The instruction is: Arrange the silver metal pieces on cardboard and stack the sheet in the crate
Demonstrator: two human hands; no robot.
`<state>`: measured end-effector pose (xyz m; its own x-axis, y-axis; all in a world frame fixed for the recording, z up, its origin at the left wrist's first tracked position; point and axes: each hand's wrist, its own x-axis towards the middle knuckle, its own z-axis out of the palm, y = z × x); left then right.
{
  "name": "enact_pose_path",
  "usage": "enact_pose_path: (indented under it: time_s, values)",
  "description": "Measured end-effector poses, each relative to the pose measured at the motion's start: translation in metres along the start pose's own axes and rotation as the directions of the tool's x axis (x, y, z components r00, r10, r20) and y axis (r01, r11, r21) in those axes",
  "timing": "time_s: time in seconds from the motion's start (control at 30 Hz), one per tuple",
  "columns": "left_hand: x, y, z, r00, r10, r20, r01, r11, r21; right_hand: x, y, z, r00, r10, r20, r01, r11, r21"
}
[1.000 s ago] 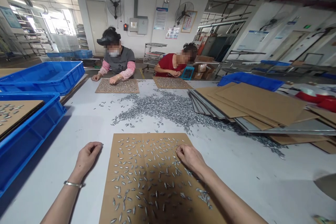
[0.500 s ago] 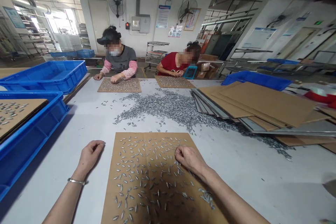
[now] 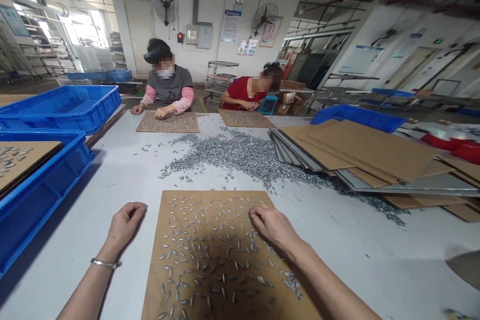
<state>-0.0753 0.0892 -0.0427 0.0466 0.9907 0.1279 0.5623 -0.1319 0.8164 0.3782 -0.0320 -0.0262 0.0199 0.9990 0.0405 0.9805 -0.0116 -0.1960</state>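
A sheet of brown cardboard (image 3: 187, 250) lies before me on the white table, covered with small silvery spindle-shaped metal pieces (image 3: 225, 277). My right hand (image 3: 275, 227) is over its upper right part, thumb and fingers pinched together among the pieces; whatever they grip is hidden. Under my right forearm, at the sheet's right side, several pieces sit in a small heap (image 3: 291, 282). Off the sheet to the left, my left hand (image 3: 125, 222) rests on the table with fingers curled closed. I cannot see inside it.
Beyond the sheet spreads a large pile of the same pieces (image 3: 232, 155). Stacked cardboard sheets (image 3: 371, 147) stand at right, blue trays (image 3: 45, 210) at left. Across the table, two co-workers (image 3: 170, 82) bend over their own cardboard sheets (image 3: 168, 122).
The whole view has shifted slightly, with the table's things a little further left. My right hand stays pinched at nearly the same spot on the sheet; my left hand stays curled beside it.
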Motion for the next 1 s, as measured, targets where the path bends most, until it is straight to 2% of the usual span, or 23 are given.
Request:
enact_pose_path:
  time_s: [0.1,0.27,0.37,0.5,0.7,0.87,1.0]
  values:
    - [0.001,-0.001,0.000,1.000,-0.003,-0.001,0.003,1.000,0.000,-0.010,0.009,-0.013,0.996,0.090,0.014,-0.091,0.993,0.075]
    - [0.003,-0.003,0.001,1.000,-0.024,-0.002,0.024,1.000,0.005,-0.024,-0.006,-0.004,0.995,0.036,0.098,-0.054,0.981,0.186]
    - [0.002,-0.002,0.001,0.999,-0.031,-0.012,0.031,0.999,-0.005,-0.019,-0.016,0.003,0.990,0.106,0.098,-0.122,0.976,0.178]
    - [0.001,0.000,0.001,0.999,-0.030,-0.019,0.030,1.000,-0.002,-0.007,-0.015,0.004,0.974,0.180,0.140,-0.202,0.967,0.158]
    - [0.001,0.003,0.000,1.000,-0.016,-0.003,0.016,1.000,-0.004,-0.001,-0.002,0.007,0.986,0.102,0.132,-0.131,0.965,0.227]
    - [0.000,0.003,0.000,1.000,-0.006,-0.008,0.006,1.000,-0.011,-0.009,0.005,0.007,0.991,0.121,0.054,-0.131,0.952,0.276]
    - [0.000,0.002,0.001,1.000,-0.009,0.000,0.009,1.000,-0.007,-0.023,0.003,0.002,0.999,0.008,0.039,-0.020,0.951,0.308]
